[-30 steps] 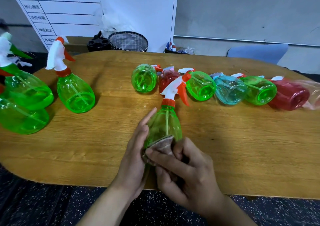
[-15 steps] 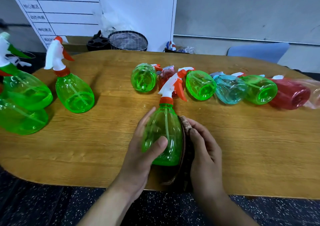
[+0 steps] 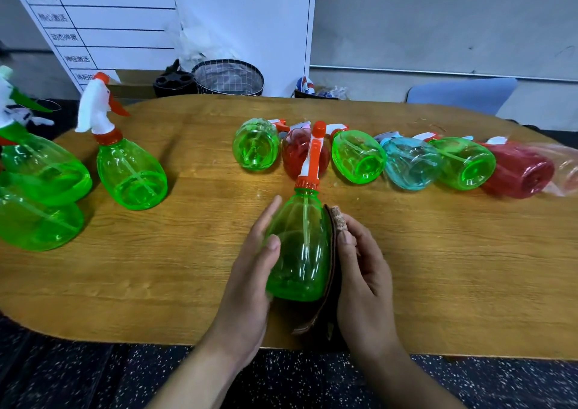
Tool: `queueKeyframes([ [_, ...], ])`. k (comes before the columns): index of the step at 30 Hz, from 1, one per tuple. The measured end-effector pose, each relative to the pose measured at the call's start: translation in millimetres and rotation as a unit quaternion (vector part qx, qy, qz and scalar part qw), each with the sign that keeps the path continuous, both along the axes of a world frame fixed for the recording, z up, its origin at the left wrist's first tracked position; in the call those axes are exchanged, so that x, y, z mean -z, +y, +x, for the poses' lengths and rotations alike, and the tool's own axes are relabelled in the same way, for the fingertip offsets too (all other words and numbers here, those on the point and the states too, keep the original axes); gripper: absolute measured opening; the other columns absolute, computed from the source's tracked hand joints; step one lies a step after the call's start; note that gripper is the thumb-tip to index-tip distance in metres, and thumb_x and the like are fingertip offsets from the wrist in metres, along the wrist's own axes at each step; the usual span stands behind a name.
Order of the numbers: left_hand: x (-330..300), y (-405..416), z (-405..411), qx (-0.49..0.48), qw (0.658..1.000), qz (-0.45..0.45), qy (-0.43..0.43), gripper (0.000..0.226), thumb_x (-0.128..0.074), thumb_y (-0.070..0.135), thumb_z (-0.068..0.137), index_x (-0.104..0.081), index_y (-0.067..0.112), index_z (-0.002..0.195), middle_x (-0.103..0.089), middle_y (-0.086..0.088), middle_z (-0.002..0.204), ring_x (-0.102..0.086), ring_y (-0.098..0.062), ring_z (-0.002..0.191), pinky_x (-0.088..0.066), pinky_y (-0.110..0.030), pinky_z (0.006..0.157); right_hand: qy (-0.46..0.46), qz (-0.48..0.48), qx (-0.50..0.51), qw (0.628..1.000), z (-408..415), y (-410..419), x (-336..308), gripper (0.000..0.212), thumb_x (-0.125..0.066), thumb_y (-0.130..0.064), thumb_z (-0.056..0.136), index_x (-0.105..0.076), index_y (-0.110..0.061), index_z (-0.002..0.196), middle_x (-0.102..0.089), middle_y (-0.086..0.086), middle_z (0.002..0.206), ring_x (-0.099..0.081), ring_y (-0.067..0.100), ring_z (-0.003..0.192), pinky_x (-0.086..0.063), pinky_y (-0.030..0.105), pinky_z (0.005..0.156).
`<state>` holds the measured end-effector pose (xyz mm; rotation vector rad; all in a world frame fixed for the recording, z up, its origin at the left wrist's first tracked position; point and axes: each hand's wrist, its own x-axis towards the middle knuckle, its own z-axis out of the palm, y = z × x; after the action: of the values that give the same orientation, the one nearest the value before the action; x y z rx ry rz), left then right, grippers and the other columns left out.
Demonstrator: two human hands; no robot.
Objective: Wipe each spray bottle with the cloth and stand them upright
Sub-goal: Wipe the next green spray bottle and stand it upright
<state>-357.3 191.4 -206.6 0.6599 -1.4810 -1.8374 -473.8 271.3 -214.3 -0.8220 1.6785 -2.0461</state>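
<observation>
Wood-grain table carries our green bottle: left hand curls round it, right hand presses the cloth flat-fingered alongside, whiteboard behind.

Left hand grips green bottle; right hand apparently presses cloth.
</observation>
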Motion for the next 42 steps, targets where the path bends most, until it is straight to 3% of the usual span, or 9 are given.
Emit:
queueKeyframes([
  [3,3.9,-0.1,-0.8,0.003,0.999,-0.031,-0.017,0.047,-0.051,0.056,0.099,-0.053,0.062,0.145,-0.048,0.025,0.16,-0.043,-0.007,0.152,-0.036,-0.059,0.124,0.176,-0.007,0.041,0.983,-12.2,2.8,-8.4,0.033,-0.048,-0.028,0.108,-0.067,-0.029,0.136,-0.067,-0.01,0.125,-0.062,0.02,0.12,-0.046,0.028,0.103],
  [6,4.4,2.3,-1.2,0.017,0.997,-0.062,-0.03,0.052,-0.05,0.066,0.093,-0.052,0.063,0.145,-0.048,0.026,0.16,-0.041,-0.004,0.153,-0.035,-0.057,0.126,0.24,0.016,0.047,0.969,-21.7,1.1,-19.3,0.034,-0.049,-0.029,0.107,-0.067,-0.024,0.137,-0.063,-0.003,0.117,-0.061,0.016,0.112,-0.044,0.018,0.096],
  [10,5.7,1.8,-1.1,0.016,0.998,-0.049,-0.022,0.052,-0.051,0.061,0.096,-0.054,0.055,0.148,-0.053,0.015,0.16,-0.044,-0.011,0.153,-0.035,-0.056,0.126,0.299,0.083,-0.026,0.95,-24.5,0.5,-17.6,0.037,-0.052,-0.042,0.105,-0.07,-0.031,0.135,-0.053,0.001,0.104,-0.057,0.011,0.1,-0.044,0.014,0.088],
  [19,-9.4,0.3,2.6,0.011,1.0,0.02,0.017,0.043,-0.047,0.047,0.106,-0.059,0.047,0.147,-0.067,-0.004,0.147,-0.065,-0.028,0.135,-0.051,-0.046,0.111,0.482,0.011,-0.126,0.867,-12.0,26.0,-13.1,0.03,-0.061,-0.032,0.105,-0.076,-0.022,0.129,-0.045,0.002,0.098,-0.049,0.006,0.084,-0.047,0.021,0.068],
  [24,0.4,0.6,1.4,0.01,0.999,-0.039,-0.013,0.046,-0.051,0.06,0.102,-0.057,0.052,0.147,-0.059,0.001,0.156,-0.055,-0.026,0.146,-0.041,-0.061,0.119,0.38,-0.002,-0.024,0.925,-15.7,19.3,-18.2,0.029,-0.059,-0.029,0.104,-0.073,-0.023,0.128,-0.051,0.003,0.099,-0.054,0.008,0.09,-0.046,0.018,0.076],
  [27,5.2,2.8,-0.5,0.028,0.996,-0.078,-0.038,0.051,-0.05,0.063,0.097,-0.055,0.055,0.147,-0.053,0.015,0.16,-0.046,-0.012,0.152,-0.038,-0.056,0.124,0.294,0.041,0.017,0.955,-20.2,7.2,-20.9,0.033,-0.054,-0.034,0.104,-0.072,-0.027,0.131,-0.055,0.002,0.1,-0.056,0.011,0.095,-0.045,0.016,0.083],
  [32,4.9,-1.4,3.0,0.017,0.998,-0.061,-0.029,0.048,-0.047,0.06,0.103,-0.054,0.051,0.15,-0.053,0.006,0.161,-0.045,-0.024,0.153,-0.032,-0.062,0.125,0.366,0.044,-0.038,0.929,-14.6,12.7,-16.1,0.031,-0.059,-0.031,0.103,-0.074,-0.025,0.129,-0.047,-0.001,0.097,-0.054,0.008,0.089,-0.045,0.014,0.076],
  [37,-4.1,-3.2,4.2,0.025,0.999,0.032,0.019,0.045,-0.045,0.049,0.103,-0.059,0.051,0.145,-0.067,0.0,0.147,-0.066,-0.026,0.133,-0.057,-0.041,0.103,0.464,0.005,-0.116,0.878,-2.3,24.0,-11.7,0.028,-0.066,-0.027,0.101,-0.078,-0.022,0.125,-0.044,0.0,0.095,-0.048,0.005,0.08,-0.046,0.021,0.067],
  [42,-0.9,-1.3,2.2,0.012,1.0,-0.003,0.003,0.043,-0.048,0.053,0.103,-0.06,0.051,0.144,-0.063,0.001,0.152,-0.058,-0.026,0.143,-0.044,-0.057,0.117,0.372,-0.011,-0.025,0.928,-8.5,20.3,-19.9,0.028,-0.06,-0.028,0.103,-0.074,-0.021,0.127,-0.055,0.005,0.098,-0.055,0.007,0.089,-0.046,0.018,0.077],
])
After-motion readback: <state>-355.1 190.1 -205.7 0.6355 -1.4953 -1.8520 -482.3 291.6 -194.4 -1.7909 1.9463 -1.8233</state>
